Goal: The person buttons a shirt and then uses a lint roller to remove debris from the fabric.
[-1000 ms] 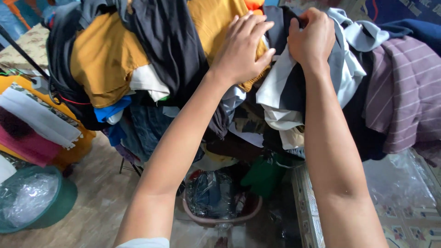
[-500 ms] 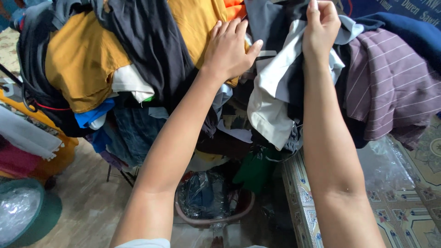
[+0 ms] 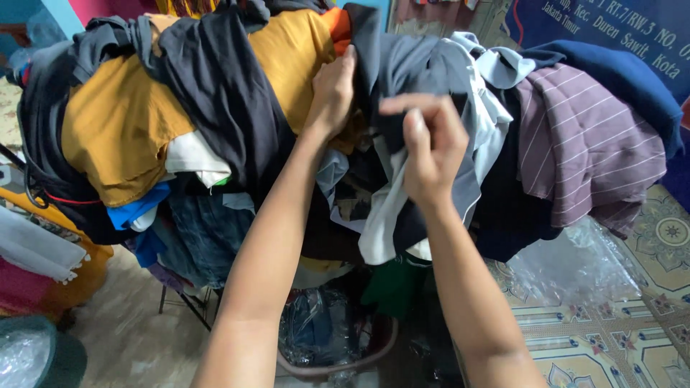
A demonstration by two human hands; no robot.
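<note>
This looks like a room in a home, most likely a corner where laundry is kept. Filling the upper half of the frame, a big heap of mixed clothes [image 3: 215,122] is piled over a dark metal stand [image 3: 188,302], with shirts, jeans and a striped purple garment [image 3: 589,144] all thrown together. Below it at bottom centre sits a plastic basin [image 3: 338,359] stuffed with bagged things. A patterned floor mat [image 3: 618,338] covers the lower right, and folded towels [image 3: 36,251] lie at the left edge. A blue printed banner [image 3: 611,29] hangs at upper right, though what wall it covers is hard to tell
</note>
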